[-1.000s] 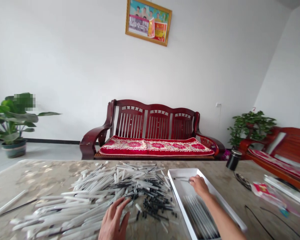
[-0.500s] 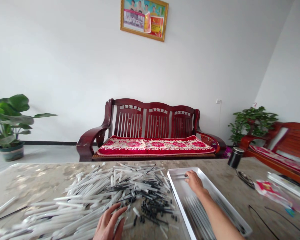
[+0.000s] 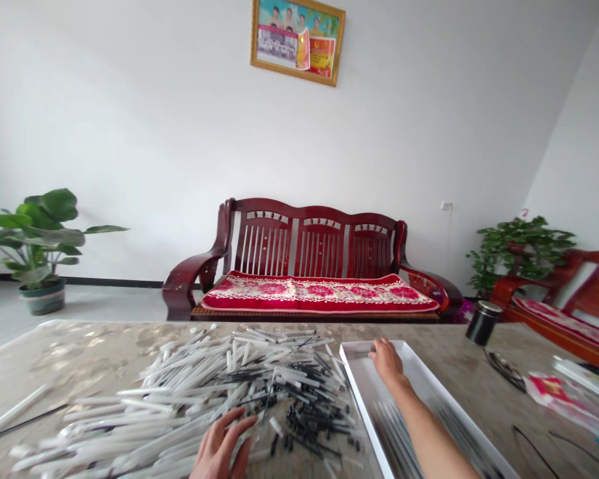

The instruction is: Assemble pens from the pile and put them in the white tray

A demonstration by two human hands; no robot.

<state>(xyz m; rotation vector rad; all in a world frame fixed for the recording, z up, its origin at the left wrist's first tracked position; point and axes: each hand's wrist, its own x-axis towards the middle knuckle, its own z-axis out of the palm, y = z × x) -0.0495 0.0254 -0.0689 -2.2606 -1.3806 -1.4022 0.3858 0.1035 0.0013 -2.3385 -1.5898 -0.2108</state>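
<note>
Dozens of white plastic tubes (image 3: pixel 190 399) lie heaped on a mottled stone tabletop (image 3: pixel 80 346), and at the heap's right end they mix with a tangle of black pen parts (image 3: pixel 304 426). The left hand (image 3: pixel 219 446) sits at the near edge of the heap, its fingers (image 3: pixel 239 426) spread apart and slightly curled, their tips touching the tubes without visibly closing on any one. The right hand (image 3: pixel 387 362) reaches into a shallow white tray (image 3: pixel 429 379) just to the right of the heap, its fingers drawn together near the tray's far end. A thin dark rod (image 3: pixel 362 354) lies in the tray, pointing toward those fingertips; whether they are clamped on it or only beside it is impossible to tell. Closer in, slim rods (image 3: pixel 392 432) lie side by side in the tray. Farther right on the table are a black canister (image 3: pixel 483 323), a small dark coil (image 3: pixel 504 370) and a red-and-white packet (image 3: pixel 554 396). Beyond the table, a dark red wooden sofa (image 3: pixel 319 239) with a floral cushion (image 3: pixel 319 294) stands beneath a framed picture (image 3: pixel 297 40), with potted plants (image 3: pixel 40 239) to its left.
</note>
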